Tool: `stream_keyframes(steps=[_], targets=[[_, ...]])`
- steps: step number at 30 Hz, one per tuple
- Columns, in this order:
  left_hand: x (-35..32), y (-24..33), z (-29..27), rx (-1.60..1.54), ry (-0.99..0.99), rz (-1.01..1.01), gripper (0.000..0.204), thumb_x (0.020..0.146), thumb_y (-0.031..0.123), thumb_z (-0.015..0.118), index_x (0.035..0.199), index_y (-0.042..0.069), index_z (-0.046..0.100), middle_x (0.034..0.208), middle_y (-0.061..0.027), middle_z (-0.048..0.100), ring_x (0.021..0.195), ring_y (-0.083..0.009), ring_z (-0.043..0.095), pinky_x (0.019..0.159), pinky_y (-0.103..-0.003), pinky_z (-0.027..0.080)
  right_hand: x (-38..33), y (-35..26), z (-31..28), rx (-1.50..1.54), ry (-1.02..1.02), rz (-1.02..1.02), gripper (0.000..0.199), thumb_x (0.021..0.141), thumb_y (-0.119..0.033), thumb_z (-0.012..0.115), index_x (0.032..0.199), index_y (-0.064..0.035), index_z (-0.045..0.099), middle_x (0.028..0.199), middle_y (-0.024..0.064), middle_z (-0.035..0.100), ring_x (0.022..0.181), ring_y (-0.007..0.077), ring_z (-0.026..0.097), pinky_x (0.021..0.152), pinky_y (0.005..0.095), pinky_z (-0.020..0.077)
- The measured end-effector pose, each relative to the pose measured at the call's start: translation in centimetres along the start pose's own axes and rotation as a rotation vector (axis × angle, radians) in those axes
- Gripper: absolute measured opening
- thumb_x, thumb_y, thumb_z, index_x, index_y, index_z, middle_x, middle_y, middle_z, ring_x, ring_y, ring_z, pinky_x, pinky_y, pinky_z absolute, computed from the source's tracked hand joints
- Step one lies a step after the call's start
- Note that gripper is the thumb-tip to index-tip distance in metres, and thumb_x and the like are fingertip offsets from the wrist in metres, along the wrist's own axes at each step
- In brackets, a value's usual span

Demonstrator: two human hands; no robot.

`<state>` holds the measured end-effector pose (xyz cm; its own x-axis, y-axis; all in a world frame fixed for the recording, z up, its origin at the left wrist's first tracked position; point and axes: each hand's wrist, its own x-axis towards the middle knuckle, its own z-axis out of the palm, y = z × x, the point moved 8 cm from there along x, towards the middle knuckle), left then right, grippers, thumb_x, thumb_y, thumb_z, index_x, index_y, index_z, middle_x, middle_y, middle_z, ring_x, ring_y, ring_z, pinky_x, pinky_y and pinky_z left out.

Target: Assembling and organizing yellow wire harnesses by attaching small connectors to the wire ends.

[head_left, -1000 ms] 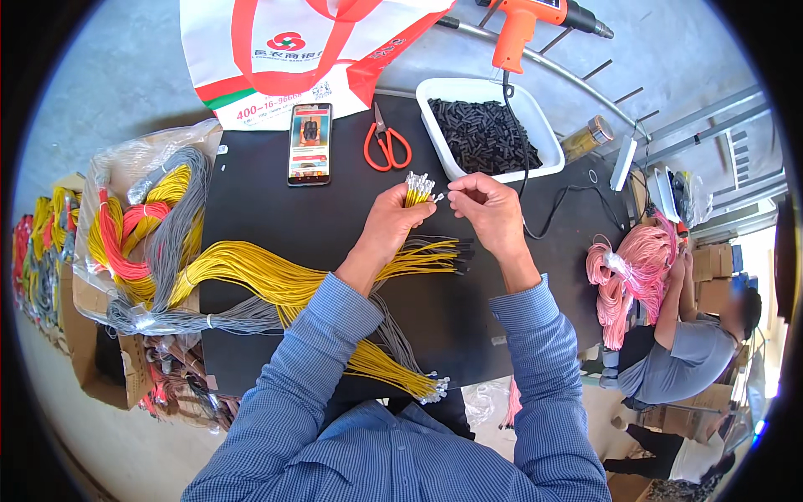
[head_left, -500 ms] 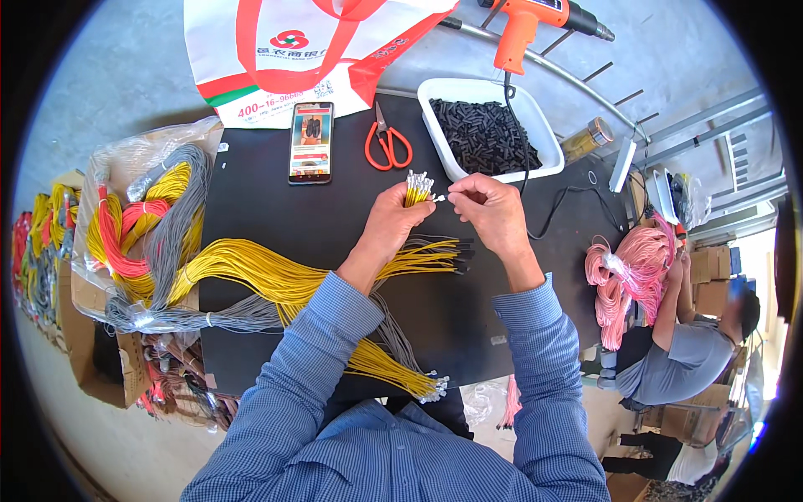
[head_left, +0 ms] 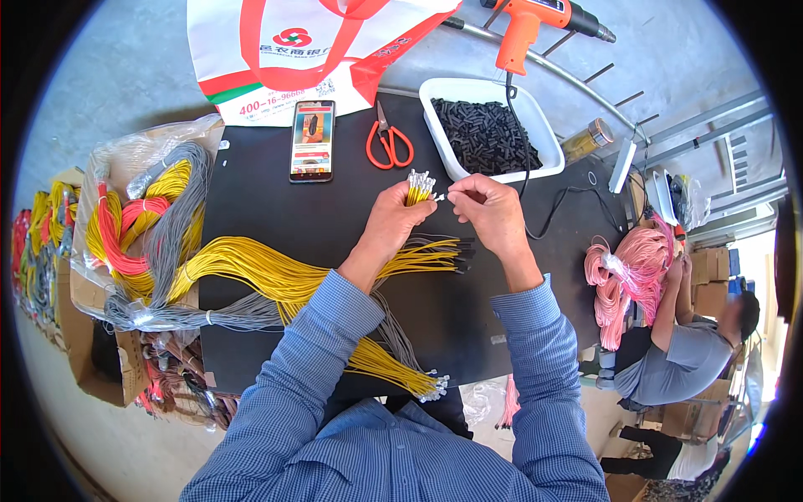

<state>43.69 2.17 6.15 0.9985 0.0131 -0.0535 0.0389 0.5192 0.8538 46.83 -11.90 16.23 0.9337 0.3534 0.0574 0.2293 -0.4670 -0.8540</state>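
Note:
My left hand (head_left: 391,224) is closed around a small bundle of yellow wires (head_left: 419,191) whose whitish terminal ends point upward. Close beside it, my right hand (head_left: 488,211) pinches at a single white end sticking out to the right of the bundle; what exactly lies between the fingertips is too small to make out. Under my left forearm, a long bundle of yellow cables (head_left: 251,261) spreads across the black table (head_left: 468,335). Some of its ends carry black sleeves, and others near the front edge have white tips. Grey cables (head_left: 251,315) run beneath the yellow ones.
Beyond my hands are a phone (head_left: 312,142), orange-handled scissors (head_left: 389,144) and a white tub (head_left: 554,159) of short black sleeves. An orange heat gun (head_left: 520,38) hangs behind, its cord crossing the tub. A box of coiled cables (head_left: 92,243) stands left; another person (head_left: 686,356) handles pink cables (head_left: 623,272) at right.
Both hands keep nearly the same place and grip. The picture on the phone screen has changed.

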Motion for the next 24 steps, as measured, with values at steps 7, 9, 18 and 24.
stream_keyframes(steps=[7, 9, 18, 24], targets=[[0.0, 0.0, -0.1, 0.074, 0.008, 0.03, 0.01, 0.091, 0.005, 0.074, 0.096, 0.004, 0.065, 0.079, 0.0055, 0.057, 0.07, -0.0035, 0.049, 0.062, -0.023, 0.04, 0.5, 1.2, 0.4, 0.149, -0.038, 0.156, 0.008, 0.093, -0.005, 0.073, 0.098, 0.0004, 0.075, 0.082, 0.0025, 0.071, 0.069, 0.0069, 0.064, 0.06, 0.0225, 0.0526], [0.0, 0.1, -0.2, 0.108, 0.013, 0.038, 0.011, 0.091, 0.006, 0.074, 0.096, 0.004, 0.065, 0.08, 0.0056, 0.057, 0.07, -0.0036, 0.049, 0.062, -0.023, 0.04, 0.4, 1.5, 0.3, 0.175, -0.02, 0.178, 0.008, 0.092, -0.005, 0.073, 0.097, 0.0011, 0.075, 0.08, 0.0031, 0.072, 0.067, 0.0072, 0.065, 0.059, 0.0232, 0.0533], [0.1, 0.0, -0.1, 0.029, -0.026, 0.022, 0.01, 0.091, 0.0, 0.072, 0.098, 0.002, 0.065, 0.084, 0.0014, 0.06, 0.072, -0.0075, 0.051, 0.066, -0.025, 0.042, -0.4, -2.3, 0.1, -0.259, 0.003, -0.377, 0.01, 0.087, 0.002, 0.076, 0.097, -0.0012, 0.075, 0.085, 0.0023, 0.069, 0.076, 0.0091, 0.065, 0.064, 0.027, 0.0523], [0.2, -0.4, -0.2, -0.007, -0.035, 0.002, 0.011, 0.09, -0.001, 0.072, 0.099, 0.002, 0.065, 0.084, 0.0004, 0.061, 0.072, -0.0082, 0.052, 0.067, -0.025, 0.043, -0.7, -2.8, 0.3, -0.275, 0.018, -0.451, 0.01, 0.088, 0.003, 0.075, 0.098, -0.0001, 0.075, 0.084, 0.0029, 0.068, 0.071, 0.0095, 0.064, 0.064, 0.0262, 0.0525]])
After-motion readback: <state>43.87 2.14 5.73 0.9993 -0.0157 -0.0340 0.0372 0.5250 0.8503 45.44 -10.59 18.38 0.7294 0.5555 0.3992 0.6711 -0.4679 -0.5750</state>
